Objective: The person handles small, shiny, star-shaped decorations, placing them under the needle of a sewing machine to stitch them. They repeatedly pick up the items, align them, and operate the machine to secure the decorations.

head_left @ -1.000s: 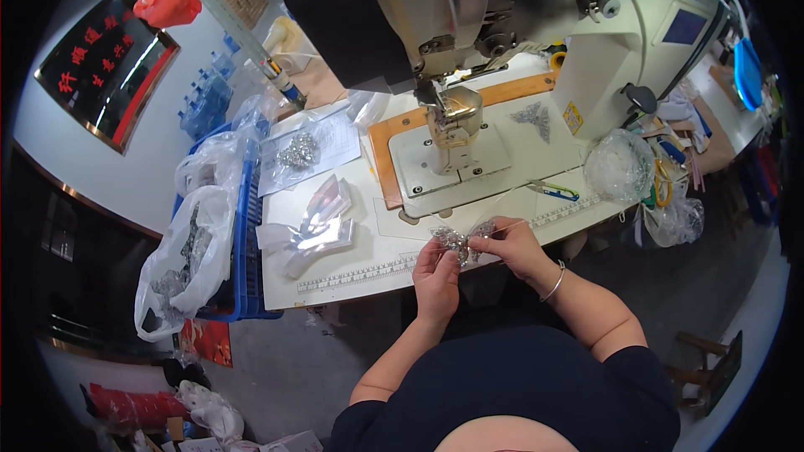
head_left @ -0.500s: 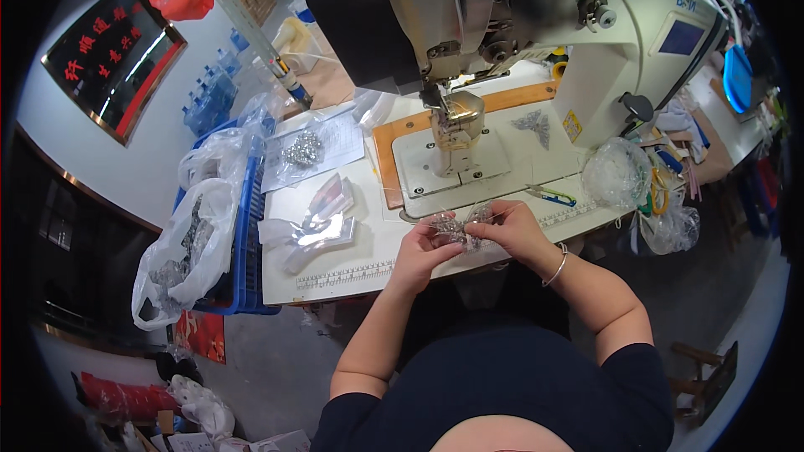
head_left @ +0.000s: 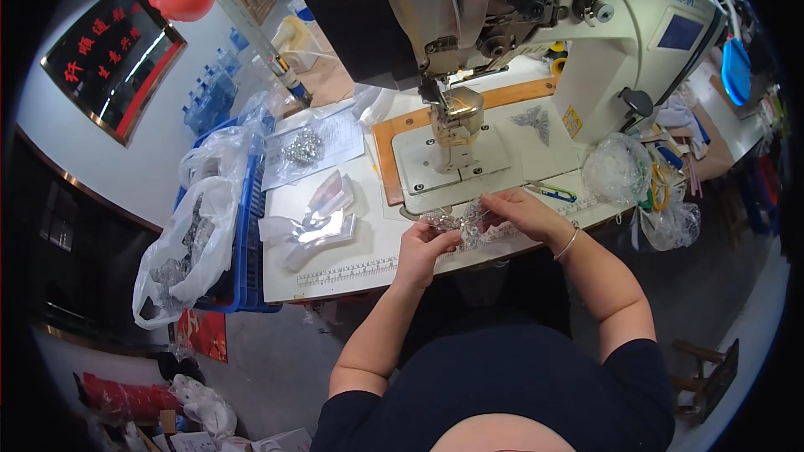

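Observation:
My left hand [head_left: 421,253] pinches the left side of a silvery, sparkling bow-shaped piece [head_left: 468,233]. My right hand [head_left: 526,216] grips the piece at its upper right edge with thumb and fingertips. Both hands hold it over the near edge of the white table, in front of the sewing machine [head_left: 455,138]. A flat silvery ornament of similar look [head_left: 532,125] lies on the machine bed, right of the machine's post. Small yellow-green thread snips [head_left: 553,192] lie just beyond my right hand.
Left on the table are clear plastic film pieces [head_left: 322,230] and a heap of silvery beads [head_left: 303,146] on paper. A blue crate [head_left: 249,238] with plastic bags stands beside the table. A clear bag of pale stuff [head_left: 617,169] and scissors [head_left: 659,191] are at right.
My right hand has shifted right and slightly up, to the edge of the silvery piece, which now shows more openly between my hands. The left hand has barely moved.

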`<act>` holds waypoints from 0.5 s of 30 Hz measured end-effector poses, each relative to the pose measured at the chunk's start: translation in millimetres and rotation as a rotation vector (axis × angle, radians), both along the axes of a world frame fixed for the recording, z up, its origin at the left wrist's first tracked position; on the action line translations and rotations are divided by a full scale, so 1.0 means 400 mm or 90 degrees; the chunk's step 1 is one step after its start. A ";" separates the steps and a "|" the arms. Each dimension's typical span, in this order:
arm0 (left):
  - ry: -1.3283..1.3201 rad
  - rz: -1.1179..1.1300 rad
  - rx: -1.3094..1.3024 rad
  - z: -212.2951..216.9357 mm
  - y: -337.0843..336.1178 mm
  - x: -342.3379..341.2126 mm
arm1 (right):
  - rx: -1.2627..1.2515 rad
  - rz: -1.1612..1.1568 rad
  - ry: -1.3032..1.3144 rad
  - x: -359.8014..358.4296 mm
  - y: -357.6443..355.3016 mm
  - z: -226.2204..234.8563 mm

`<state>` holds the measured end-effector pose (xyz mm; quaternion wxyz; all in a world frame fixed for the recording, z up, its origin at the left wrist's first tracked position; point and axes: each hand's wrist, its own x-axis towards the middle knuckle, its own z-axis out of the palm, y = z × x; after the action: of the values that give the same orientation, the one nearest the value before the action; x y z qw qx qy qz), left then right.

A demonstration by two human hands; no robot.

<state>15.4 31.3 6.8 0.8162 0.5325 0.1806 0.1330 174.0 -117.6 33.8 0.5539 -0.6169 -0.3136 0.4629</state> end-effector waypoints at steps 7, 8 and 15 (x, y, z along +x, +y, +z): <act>-0.014 -0.029 -0.008 0.001 0.003 0.001 | 0.017 0.010 0.116 0.009 0.004 -0.013; -0.016 -0.031 0.003 -0.001 0.004 0.002 | 0.017 0.005 0.121 0.006 0.004 -0.010; -0.095 -0.067 0.007 0.025 -0.016 0.007 | 0.000 -0.016 0.274 0.028 0.005 -0.028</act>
<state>18.0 24.9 16.7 0.8305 0.5341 0.0904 0.1301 185.4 -115.8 22.6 0.6140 -0.5076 -0.1803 0.5769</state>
